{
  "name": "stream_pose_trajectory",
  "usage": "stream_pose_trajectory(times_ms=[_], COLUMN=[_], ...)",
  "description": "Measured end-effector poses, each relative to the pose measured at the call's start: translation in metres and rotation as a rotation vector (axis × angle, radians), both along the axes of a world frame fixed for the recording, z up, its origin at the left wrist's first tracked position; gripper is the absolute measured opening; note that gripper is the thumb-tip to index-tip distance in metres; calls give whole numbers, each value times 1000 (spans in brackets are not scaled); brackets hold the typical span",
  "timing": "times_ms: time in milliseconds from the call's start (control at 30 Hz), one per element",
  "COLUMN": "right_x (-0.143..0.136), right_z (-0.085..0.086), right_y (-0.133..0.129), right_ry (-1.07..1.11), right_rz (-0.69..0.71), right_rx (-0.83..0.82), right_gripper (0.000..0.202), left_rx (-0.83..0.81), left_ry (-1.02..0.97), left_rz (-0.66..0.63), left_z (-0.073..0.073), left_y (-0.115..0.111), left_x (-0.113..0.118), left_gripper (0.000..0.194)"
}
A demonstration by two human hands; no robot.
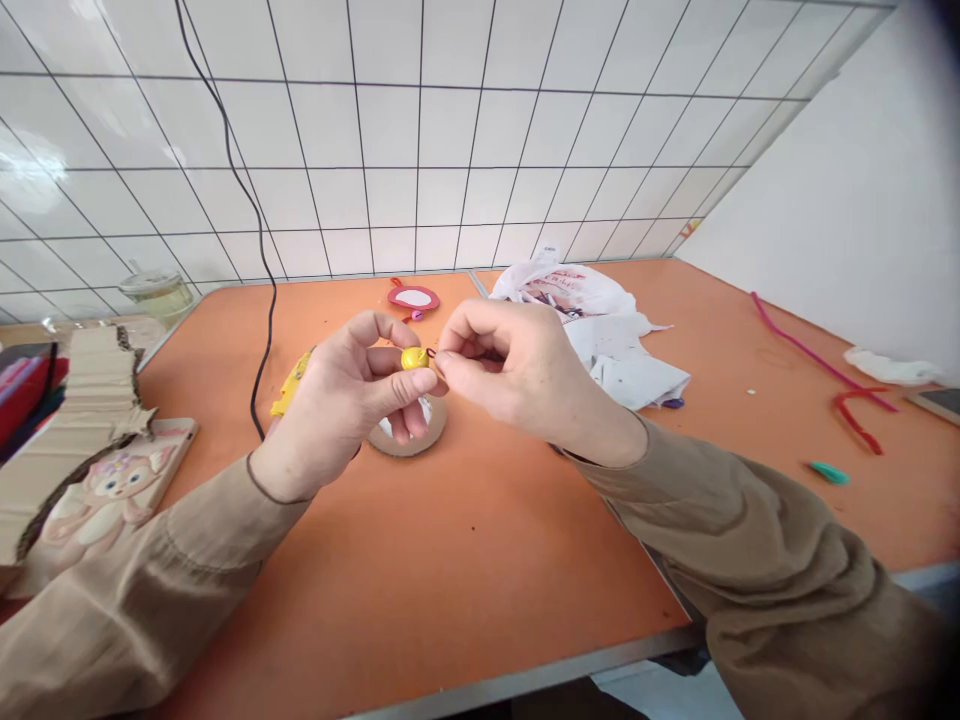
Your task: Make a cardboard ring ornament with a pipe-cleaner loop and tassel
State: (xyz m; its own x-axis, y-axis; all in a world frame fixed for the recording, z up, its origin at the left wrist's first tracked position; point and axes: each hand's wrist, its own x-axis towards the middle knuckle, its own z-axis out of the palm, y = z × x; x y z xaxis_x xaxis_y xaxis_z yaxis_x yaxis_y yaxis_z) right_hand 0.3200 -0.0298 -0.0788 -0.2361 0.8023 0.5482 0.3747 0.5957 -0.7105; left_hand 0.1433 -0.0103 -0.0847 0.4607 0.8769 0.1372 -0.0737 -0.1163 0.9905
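My left hand (pixel 352 385) pinches a small round yellow bell (pixel 414 358) between thumb and fingers, above the orange table. Close on its right, my right hand (pixel 502 365) has thumb and index finger pressed together at a thin dark red loop (pixel 430 353) that meets the bell. Below my left fingers lies a round cardboard ring (pixel 409 443) with a white middle, partly covered by the hand. A yellow piece (pixel 291 384) shows behind my left wrist. Beyond the hands rests a red oval piece (pixel 414 298) with a white centre and a small purple bell (pixel 417 315).
A white plastic bag (pixel 570 290) and white cloth-like sheet (pixel 637 365) lie behind my right hand. Red pipe cleaners (pixel 855 415) and a green piece (pixel 829 472) are at right. Corrugated cardboard (pixel 94 400), a phone case (pixel 124 480) and a lidded cup (pixel 157 293) stand left. A black cable (pixel 262 270) hangs down.
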Motion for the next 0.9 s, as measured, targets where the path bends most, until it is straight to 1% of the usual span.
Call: stream_pose_trajectory(times_ms=[233, 500, 733, 900], right_x=[-1, 1, 0, -1], right_z=[1, -2, -2, -1], right_y=[-2, -1, -2, -1], right_ry=[-55, -51, -26, -39], right_rz=[-4, 26, 25, 23], right_rx=[-20, -50, -24, -22], right_gripper=[21, 19, 17, 18], left_rx=[2, 17, 18, 47], left_ry=[-9, 9, 11, 42], left_rz=[-15, -39, -5, 7], left_z=[-1, -4, -4, -3], left_y=[0, 0, 1, 1], left_x=[1, -2, -2, -2], left_gripper=[40, 34, 38, 35])
